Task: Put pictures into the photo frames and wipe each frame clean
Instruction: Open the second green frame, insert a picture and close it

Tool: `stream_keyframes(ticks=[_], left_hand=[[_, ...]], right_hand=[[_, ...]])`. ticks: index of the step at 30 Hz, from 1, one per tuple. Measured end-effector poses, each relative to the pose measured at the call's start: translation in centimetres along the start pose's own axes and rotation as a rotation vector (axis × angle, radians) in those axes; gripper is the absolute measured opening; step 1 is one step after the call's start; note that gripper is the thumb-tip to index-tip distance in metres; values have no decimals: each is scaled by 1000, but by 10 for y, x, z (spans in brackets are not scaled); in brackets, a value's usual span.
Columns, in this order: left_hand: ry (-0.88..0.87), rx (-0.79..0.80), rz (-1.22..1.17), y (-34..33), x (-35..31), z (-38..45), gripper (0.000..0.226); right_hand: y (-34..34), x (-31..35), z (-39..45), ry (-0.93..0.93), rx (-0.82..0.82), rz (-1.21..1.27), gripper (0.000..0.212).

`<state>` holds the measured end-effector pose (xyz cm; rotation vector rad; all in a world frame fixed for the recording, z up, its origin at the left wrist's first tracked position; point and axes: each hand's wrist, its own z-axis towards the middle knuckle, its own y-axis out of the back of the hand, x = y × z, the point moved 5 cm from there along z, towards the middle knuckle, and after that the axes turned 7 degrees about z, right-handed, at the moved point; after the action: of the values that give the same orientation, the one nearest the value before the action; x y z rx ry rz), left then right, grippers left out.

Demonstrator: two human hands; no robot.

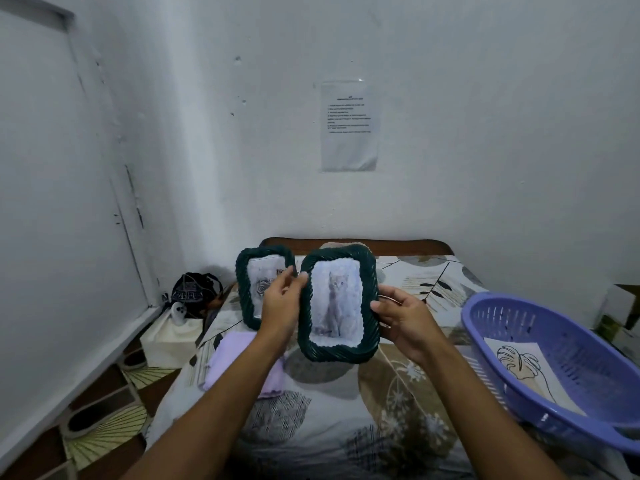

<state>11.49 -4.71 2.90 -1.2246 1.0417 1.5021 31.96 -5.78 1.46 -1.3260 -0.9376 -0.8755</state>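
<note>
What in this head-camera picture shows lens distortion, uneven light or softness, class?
Head view: wide-angle bending curves the door edge at left and stretches the basket; light is dim and bluish, falling off toward the corners; the notice on the wall is too soft to read; the cat picture frame, held by both hands, looks slightly hazy.

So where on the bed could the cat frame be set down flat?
Bare bedspread lies in front of the held cat frame, between the lilac cloth and the purple basket. More lies behind the right hand toward the headboard. The left side is crowded: the second frame stands there above the cloth.
</note>
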Motion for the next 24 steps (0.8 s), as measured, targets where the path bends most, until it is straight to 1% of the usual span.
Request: stream_keyframes(ticks=[1, 2, 3, 4, 6, 8, 10, 12, 14, 15, 17, 19, 20, 21, 22, 24], left_hand=[[-83, -41, 93, 0, -4, 0, 28], [-149, -39, 139, -4, -10, -2, 23], [-178, 0, 141, -11, -16, -6, 17], [-170, 58, 123, -19, -21, -9, 16], [-57, 146, 42, -35, -26, -11, 25], [43, 139, -25, -44, -25, -8, 29], [85, 99, -58, -48, -24, -4, 29], [130, 126, -109, -47, -21, 0, 26], [176, 196, -188, -43, -17, 4, 23], [201, 233, -218, -40, -14, 7, 23], [242, 306, -254, -35, -4, 12, 20], [274, 368, -259, -30, 8, 16, 13], [296, 397, -260, -29, 15, 16, 12], [321, 417, -266, -28, 21, 16, 13], [351, 428, -274, -28, 28, 15, 13], [421, 415, -275, -26, 45, 14, 15]], right_hand=[[-2, 0, -1, 17, -6, -32, 24], [-3, 1, -2, 44, -13, -85, 25], [-7, 2, -3, 79, -18, -154, 27], [-11, 3, -5, 127, -21, -236, 29], [-19, 4, -7, 269, -22, -443, 29], [-29, 4, -12, 399, -22, -616, 31], [-35, 6, -16, 489, -28, -706, 35], [-37, 11, -15, 526, -11, -751, 38], [-33, 15, -11, 507, 4, -736, 37], [-28, 20, -9, 497, -25, -711, 35], [-14, 30, -3, 491, -135, -649, 28], [1, 37, 1, 479, -249, -655, 24], [9, 35, 3, 422, -280, -675, 27], [15, 28, 7, 315, -278, -689, 32], [20, 17, 10, 175, -248, -679, 35], [26, -11, 10, -91, -158, -558, 34]])
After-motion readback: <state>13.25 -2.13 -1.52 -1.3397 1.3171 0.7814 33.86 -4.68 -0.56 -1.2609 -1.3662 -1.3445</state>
